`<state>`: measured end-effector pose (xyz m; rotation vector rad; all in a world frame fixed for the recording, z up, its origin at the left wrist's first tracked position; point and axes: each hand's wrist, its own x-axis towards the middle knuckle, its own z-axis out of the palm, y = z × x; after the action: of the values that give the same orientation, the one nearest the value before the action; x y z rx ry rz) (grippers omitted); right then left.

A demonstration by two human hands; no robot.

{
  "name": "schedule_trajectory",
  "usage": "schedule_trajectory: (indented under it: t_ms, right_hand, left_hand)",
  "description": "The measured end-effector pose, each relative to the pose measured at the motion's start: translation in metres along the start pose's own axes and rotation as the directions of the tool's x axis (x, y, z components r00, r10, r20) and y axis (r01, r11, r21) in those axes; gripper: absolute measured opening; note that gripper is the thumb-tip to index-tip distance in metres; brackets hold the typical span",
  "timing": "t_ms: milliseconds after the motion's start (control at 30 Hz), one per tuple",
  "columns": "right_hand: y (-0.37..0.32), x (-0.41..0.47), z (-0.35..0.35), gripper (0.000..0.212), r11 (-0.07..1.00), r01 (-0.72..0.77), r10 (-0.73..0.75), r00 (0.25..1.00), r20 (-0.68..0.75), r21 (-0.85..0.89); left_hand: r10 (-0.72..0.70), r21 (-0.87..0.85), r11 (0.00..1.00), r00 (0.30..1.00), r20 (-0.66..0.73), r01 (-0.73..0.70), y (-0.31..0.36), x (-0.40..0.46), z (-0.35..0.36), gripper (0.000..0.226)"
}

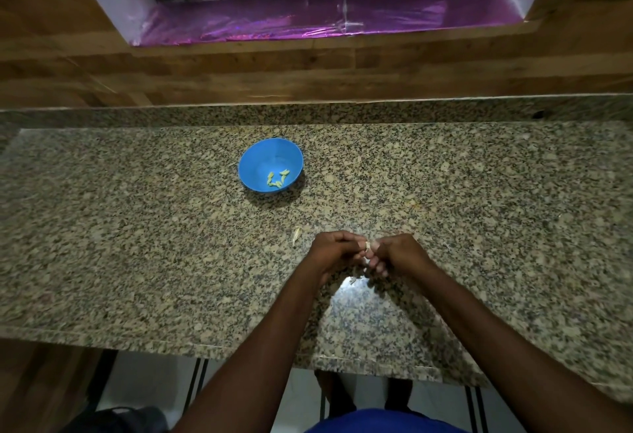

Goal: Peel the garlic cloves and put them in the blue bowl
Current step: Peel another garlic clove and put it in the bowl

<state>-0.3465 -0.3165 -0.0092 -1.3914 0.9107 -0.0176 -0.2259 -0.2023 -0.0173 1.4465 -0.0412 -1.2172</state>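
Blue bowl [270,164]: on granite table [137,227], holding several peeled cloves [277,179]. Nearer than the bowl: left hand [334,251] and right hand [399,254], fingertips together, both grips pinching one garlic clove [368,246]. Loose clove [296,236] lies just left of the hands.

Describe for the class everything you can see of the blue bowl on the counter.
The blue bowl is small, round and smooth, probably plastic, with a plain rim and sloping walls. It stands upright on the speckled granite counter, towards the back and left of centre, casting a dark shadow on its near side. A few pale yellow-green peeled garlic cloves lie together at the bottom. Nothing else touches it; both hands work apart from it, nearer the counter's front edge.
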Motion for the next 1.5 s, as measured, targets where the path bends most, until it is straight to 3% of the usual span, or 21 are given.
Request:
schedule_trajectory:
  t_ms: [67,167,300,567,600,667,733,767,833,900,1033,1100,1200,1300,1500]
  right_hand:
    - [-0.002,0.004,-0.003,0.027,0.953,-0.25,0.237,0.967,0.094,0.17]
    - [-0.005,0.004,-0.006,0.028,0.848,-0.421,0.372,0.906,0.205,0.322]
    - [-0.008,0.0,-0.011,0.027,0.672,-0.537,0.416,0.843,0.341,0.509]
    - [0.005,0.009,-0.016,0.019,0.531,-0.635,0.452,0.772,0.446,0.562]
    - [0.004,0.007,-0.017,0.019,0.586,-0.624,0.458,0.781,0.425,0.517]
    - [0.005,0.001,-0.018,0.023,0.836,-0.495,0.445,0.864,0.236,0.235]
    - [0.006,-0.004,-0.017,0.025,0.963,-0.232,0.237,0.971,0.018,-0.135]
    - [0.007,-0.005,-0.017,0.024,0.953,-0.096,0.096,0.995,-0.014,-0.286]
    - [0.011,-0.002,-0.019,0.024,0.826,0.075,-0.106,0.994,-0.022,-0.559]
    - [0.014,0.001,-0.017,0.028,0.704,0.086,-0.186,0.98,-0.067,-0.705]
    - [0.019,0.002,-0.012,0.022,0.744,0.106,-0.245,0.962,-0.122,-0.659]
    - [0.019,0.001,-0.012,0.014,0.817,0.175,-0.274,0.956,-0.104,-0.549]
    - [0.013,-0.002,-0.007,0.014,0.953,0.178,-0.212,0.97,-0.119,-0.244]
    - [0.012,0.0,-0.002,0.017,0.977,0.151,-0.174,0.972,-0.158,-0.151]
    - [0.014,-0.002,-0.001,0.016,0.988,0.152,-0.154,0.982,-0.106,-0.023]
  left_hand:
    - [0.087,0.096,0.992,0.996,-0.001,-0.087,-0.004,-0.001,0.0,0.009]
    - [0.153,0.175,0.973,0.988,-0.008,-0.15,-0.009,-0.001,0.001,0.01]
    - [0.164,0.179,0.971,0.986,-0.015,-0.159,-0.014,-0.001,0.004,0.011]
    - [0.138,0.07,0.988,0.99,-0.031,-0.135,-0.021,-0.003,0.006,0.01]
    - [0.136,0.042,0.99,0.99,-0.033,-0.135,-0.02,-0.003,0.005,0.01]
    - [0.134,0.038,0.99,0.991,-0.022,-0.133,-0.017,-0.002,0.002,0.011]
    - [0.131,0.086,0.988,0.991,-0.023,-0.128,-0.015,-0.001,-0.001,0.013]
    - [0.131,0.101,0.987,0.991,-0.025,-0.128,-0.014,-0.001,-0.001,0.013]
    - [0.132,0.089,0.988,0.991,-0.021,-0.13,-0.014,-0.001,-0.001,0.013]
    - [0.133,0.075,0.989,0.991,-0.02,-0.131,-0.015,-0.002,0.0,0.013]
    - [0.166,0.123,0.98,0.984,-0.06,-0.158,-0.015,-0.004,0.003,0.012]
    - [0.18,0.15,0.974,0.982,-0.064,-0.169,-0.015,-0.005,0.003,0.005]
    - [0.207,0.198,0.962,0.976,-0.072,-0.189,-0.016,-0.002,0.002,0.005]
    - [0.197,0.215,0.96,0.977,-0.077,-0.176,-0.015,-0.002,0.004,0.007]
    - [-0.037,-0.074,0.997,0.998,-0.06,0.032,-0.012,-0.003,0.001,0.004]
